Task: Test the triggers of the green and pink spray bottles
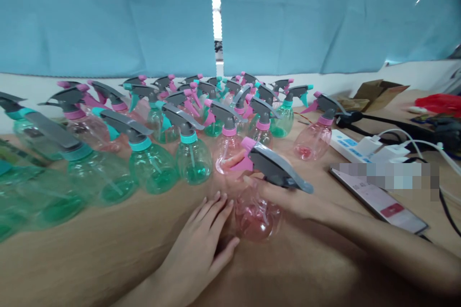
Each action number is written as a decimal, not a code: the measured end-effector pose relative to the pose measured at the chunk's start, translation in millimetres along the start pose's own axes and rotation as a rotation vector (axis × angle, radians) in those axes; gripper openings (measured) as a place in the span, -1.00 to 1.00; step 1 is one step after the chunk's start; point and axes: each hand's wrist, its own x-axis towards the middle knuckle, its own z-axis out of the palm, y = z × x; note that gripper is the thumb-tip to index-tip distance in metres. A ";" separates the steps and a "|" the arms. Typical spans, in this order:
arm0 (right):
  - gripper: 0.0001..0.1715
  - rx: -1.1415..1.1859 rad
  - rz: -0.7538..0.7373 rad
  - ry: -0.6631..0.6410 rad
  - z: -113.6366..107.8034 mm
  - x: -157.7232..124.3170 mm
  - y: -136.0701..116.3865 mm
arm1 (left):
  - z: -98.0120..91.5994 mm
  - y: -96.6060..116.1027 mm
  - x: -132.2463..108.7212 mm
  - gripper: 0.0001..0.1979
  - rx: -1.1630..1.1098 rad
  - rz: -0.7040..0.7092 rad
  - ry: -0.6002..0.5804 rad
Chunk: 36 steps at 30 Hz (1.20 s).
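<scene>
On the wooden table point(108, 254), seen through the head camera, I watched the right hand point(288, 199) wrapped around the neck and shoulder of a pink spray bottle point(257, 220). Its fingers were closed under the grey trigger head point(277, 168), and one fingertip showed past the pink nozzle on the far side. The bottle stood upright on the table near the front edge of the view, a little right of centre, with pink liquid pooled in its base. The left hand point(201, 244) lay flat on the wood just beside the bottle, palm down, fingers spread and holding nothing. Its thumb reached toward the bottle's base, though I could not tell whether it touched. Behind both hands stood a dense crowd of other spray bottles point(190, 153), green and pink, each capped with a grey trigger, running from the left edge back to the middle of the table. To the right lay a white power strip point(351, 146) with plugs in it and a phone point(378, 199) face up. A cardboard box point(378, 90) sat farther back, and a blue curtain point(108, 14) hung behind everything.
</scene>
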 end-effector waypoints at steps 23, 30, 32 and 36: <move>-0.86 0.001 -0.189 -0.049 0.8 4.5 -11.4 | -4.5 1.6 1.3 -0.51 0.004 0.007 -0.012; -0.87 -0.012 -0.096 -0.008 0.3 0.7 -10.6 | -4.4 2.6 2.2 -0.54 0.001 0.011 -0.016; -0.88 -0.004 -0.085 -0.012 0.1 0.7 -10.0 | -4.7 2.5 2.5 -0.55 -0.001 0.010 -0.018; -0.90 -0.043 -0.080 -0.032 -2.1 1.8 -15.0 | -5.5 2.0 2.4 -0.54 0.001 0.013 -0.020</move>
